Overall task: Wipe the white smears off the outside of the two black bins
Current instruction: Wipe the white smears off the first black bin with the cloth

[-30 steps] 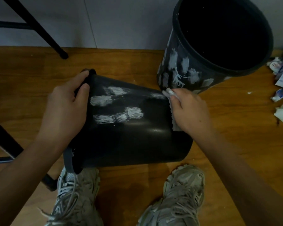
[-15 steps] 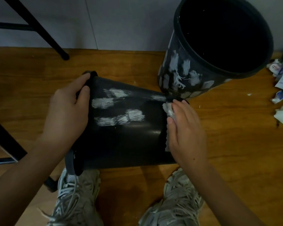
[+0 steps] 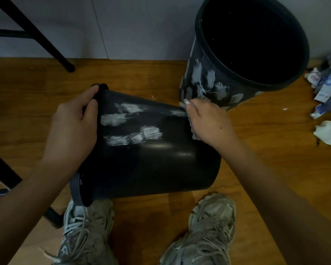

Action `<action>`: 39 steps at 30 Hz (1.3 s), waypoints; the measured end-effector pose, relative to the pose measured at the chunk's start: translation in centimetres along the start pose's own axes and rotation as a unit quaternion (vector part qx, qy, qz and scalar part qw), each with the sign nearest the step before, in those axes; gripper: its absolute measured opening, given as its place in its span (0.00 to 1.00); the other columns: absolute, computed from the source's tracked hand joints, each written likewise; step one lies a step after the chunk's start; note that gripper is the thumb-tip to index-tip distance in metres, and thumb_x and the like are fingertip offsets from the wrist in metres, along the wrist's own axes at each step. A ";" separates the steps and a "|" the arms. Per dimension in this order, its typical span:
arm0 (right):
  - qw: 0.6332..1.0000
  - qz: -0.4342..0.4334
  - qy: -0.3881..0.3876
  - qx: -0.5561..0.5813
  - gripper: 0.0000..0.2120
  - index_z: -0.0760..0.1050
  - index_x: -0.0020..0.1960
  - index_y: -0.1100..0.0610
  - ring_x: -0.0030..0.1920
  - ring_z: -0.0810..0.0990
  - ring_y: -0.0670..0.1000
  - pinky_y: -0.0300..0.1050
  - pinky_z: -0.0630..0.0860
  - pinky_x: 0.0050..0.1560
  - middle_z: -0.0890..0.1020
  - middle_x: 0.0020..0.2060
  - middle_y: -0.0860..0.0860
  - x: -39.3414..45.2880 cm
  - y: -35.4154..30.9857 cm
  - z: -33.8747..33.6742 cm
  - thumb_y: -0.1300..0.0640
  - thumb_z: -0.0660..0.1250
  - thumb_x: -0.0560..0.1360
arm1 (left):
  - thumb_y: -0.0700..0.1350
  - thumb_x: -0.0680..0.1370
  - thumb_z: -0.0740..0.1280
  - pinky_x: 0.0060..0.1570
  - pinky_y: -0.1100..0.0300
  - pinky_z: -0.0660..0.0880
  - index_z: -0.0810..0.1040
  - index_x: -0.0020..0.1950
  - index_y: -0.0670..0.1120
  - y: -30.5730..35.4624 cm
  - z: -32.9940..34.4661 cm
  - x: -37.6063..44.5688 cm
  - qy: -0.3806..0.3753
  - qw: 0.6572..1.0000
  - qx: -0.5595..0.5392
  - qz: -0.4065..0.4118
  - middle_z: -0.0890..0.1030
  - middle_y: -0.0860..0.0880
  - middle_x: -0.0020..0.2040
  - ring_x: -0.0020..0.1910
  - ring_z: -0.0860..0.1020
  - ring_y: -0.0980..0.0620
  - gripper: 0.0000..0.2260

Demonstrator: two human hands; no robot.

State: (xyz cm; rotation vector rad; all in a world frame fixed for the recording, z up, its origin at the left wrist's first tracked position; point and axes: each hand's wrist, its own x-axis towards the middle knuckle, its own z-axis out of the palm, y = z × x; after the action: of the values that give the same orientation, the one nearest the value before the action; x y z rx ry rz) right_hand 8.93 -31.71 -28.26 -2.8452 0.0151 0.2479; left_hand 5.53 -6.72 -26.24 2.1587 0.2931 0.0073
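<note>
Left hand (image 3: 73, 129) gripping rim, bin (image 3: 151, 159) sideways, base rightward

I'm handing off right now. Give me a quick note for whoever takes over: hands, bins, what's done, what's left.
Left hand grips the rim of the tipped bin, which lies on its side on the floor.
Right hand presses a wipe against that bin's base end, beside a small smear.
Larger smears on its side are not yet wiped.
Upright bin behind it is covered in smears, untouched.
Left: both bins.
</note>
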 end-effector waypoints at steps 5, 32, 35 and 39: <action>0.991 -0.060 0.122 0.016 0.18 0.72 0.66 0.60 0.66 0.71 0.51 0.35 0.58 0.69 0.76 0.63 0.54 -6.5 -0.9 1.3 0.54 0.51 0.83 | 0.45 0.84 0.55 0.42 0.85 0.63 0.68 0.73 0.49 0.0 0.0 -0.1 -0.005 1.000 0.002 -0.003 0.71 0.59 0.62 0.57 0.69 0.66 0.18; 0.968 -0.129 0.209 0.054 0.21 0.71 0.68 0.67 0.72 0.66 0.56 0.45 0.58 0.75 0.74 0.67 0.60 -10.3 -1.1 4.2 0.56 0.50 0.84 | 0.43 0.83 0.56 0.38 0.83 0.65 0.67 0.74 0.47 0.3 -0.2 -1.8 -0.002 0.999 -0.037 0.000 0.68 0.70 0.48 0.42 0.69 0.83 0.18; 0.968 -0.111 0.212 0.076 0.20 0.73 0.66 0.66 0.70 0.69 0.56 0.39 0.58 0.74 0.76 0.64 0.59 -9.0 -1.4 3.3 0.56 0.51 0.83 | 0.44 0.83 0.56 0.40 0.84 0.65 0.67 0.74 0.49 0.2 -0.3 -1.8 -0.011 0.999 -0.037 0.000 0.68 0.70 0.50 0.43 0.68 0.83 0.18; 0.989 -0.082 0.119 0.026 0.15 0.77 0.59 0.57 0.57 0.76 0.49 0.38 0.68 0.58 0.80 0.54 0.51 -4.1 -2.8 1.0 0.55 0.53 0.84 | 0.43 0.83 0.56 0.41 0.86 0.63 0.67 0.74 0.47 0.1 -0.3 -1.7 -0.013 0.999 -0.037 0.006 0.68 0.69 0.51 0.44 0.67 0.85 0.18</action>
State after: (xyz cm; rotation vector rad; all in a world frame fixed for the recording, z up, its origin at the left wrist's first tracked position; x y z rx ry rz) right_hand 4.78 -28.76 -27.70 -2.7871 -0.1612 -0.1265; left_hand 3.86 -6.89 -25.80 2.0855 0.2604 -0.0025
